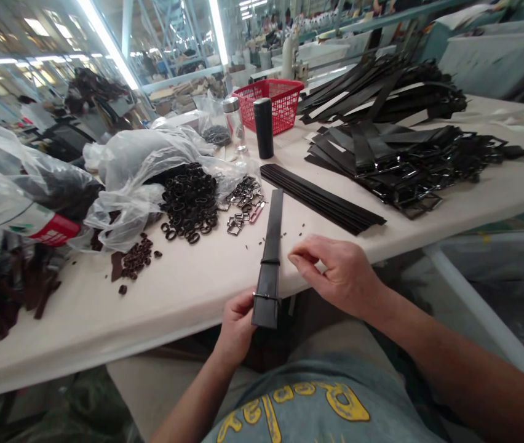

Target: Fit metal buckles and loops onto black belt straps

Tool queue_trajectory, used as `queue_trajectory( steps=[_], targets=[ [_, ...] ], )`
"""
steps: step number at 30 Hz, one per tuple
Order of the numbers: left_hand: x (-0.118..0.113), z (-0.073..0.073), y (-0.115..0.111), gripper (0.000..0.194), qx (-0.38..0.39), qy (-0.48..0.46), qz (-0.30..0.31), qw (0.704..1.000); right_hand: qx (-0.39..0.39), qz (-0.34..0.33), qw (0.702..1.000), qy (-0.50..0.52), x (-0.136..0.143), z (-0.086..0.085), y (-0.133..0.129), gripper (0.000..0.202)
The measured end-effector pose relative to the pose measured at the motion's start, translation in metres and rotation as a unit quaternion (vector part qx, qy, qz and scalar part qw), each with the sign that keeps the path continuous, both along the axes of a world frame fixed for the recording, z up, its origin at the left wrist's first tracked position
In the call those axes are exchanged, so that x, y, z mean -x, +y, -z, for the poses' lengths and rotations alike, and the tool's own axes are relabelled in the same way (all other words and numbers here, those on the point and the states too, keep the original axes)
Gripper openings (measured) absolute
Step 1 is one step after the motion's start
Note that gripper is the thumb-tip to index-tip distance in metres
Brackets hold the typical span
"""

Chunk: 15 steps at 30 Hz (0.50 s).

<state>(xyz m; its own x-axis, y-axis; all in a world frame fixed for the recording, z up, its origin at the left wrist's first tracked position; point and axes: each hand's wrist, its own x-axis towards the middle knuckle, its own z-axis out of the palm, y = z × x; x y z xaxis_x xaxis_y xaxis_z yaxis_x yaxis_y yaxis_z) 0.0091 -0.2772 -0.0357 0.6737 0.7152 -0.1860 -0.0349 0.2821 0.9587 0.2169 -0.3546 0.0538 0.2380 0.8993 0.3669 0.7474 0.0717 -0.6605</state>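
A black strap (270, 246) reaches from the table over its front edge, with a loop around its middle and a metal buckle (266, 298) near its close end. My left hand (238, 323) grips the strap's left side beside the buckle. To the right of the strap, my right hand (331, 271) is raised with thumb and forefinger pressed together at the tips; whatever they hold, if anything, is too small to make out. Small dark bits lie on the table around the strap. Loose metal buckles (243, 200) and a heap of black loops (190, 203) sit left of it.
Stacked black strips (321, 200) lie right of the strap, with piles of buckled straps (395, 154) beyond. A black bottle (263, 128), a glass bottle (235, 126) and a red basket (271, 104) stand at the back. Plastic bags (137, 154) and brown loops (137, 258) are at left.
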Motion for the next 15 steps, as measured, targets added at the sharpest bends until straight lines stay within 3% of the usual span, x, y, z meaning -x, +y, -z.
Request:
queue_trajectory(
  steps=[3, 6, 10, 15],
  targets=[
    [-0.005, 0.001, 0.002, 0.023, 0.024, -0.02, -0.037, 0.999, 0.103, -0.061, 0.988, 0.093, 0.013, 0.03, -0.014, 0.015],
    [-0.013, -0.003, -0.002, 0.021, 0.009, -0.02, -0.022, 1.0, 0.12, -0.136, 0.958, 0.223, 0.028, 0.047, -0.019, 0.028],
    [-0.023, -0.004, -0.01, 0.019, -0.038, -0.004, -0.012, 0.999, 0.054, -0.111, 0.913, 0.39, 0.046, 0.064, -0.016, 0.042],
    [-0.03, 0.0, -0.017, 0.024, -0.019, -0.006, 0.0, 1.0, 0.012, -0.058, 0.844, 0.532, 0.057, 0.074, -0.012, 0.045]
  ],
)
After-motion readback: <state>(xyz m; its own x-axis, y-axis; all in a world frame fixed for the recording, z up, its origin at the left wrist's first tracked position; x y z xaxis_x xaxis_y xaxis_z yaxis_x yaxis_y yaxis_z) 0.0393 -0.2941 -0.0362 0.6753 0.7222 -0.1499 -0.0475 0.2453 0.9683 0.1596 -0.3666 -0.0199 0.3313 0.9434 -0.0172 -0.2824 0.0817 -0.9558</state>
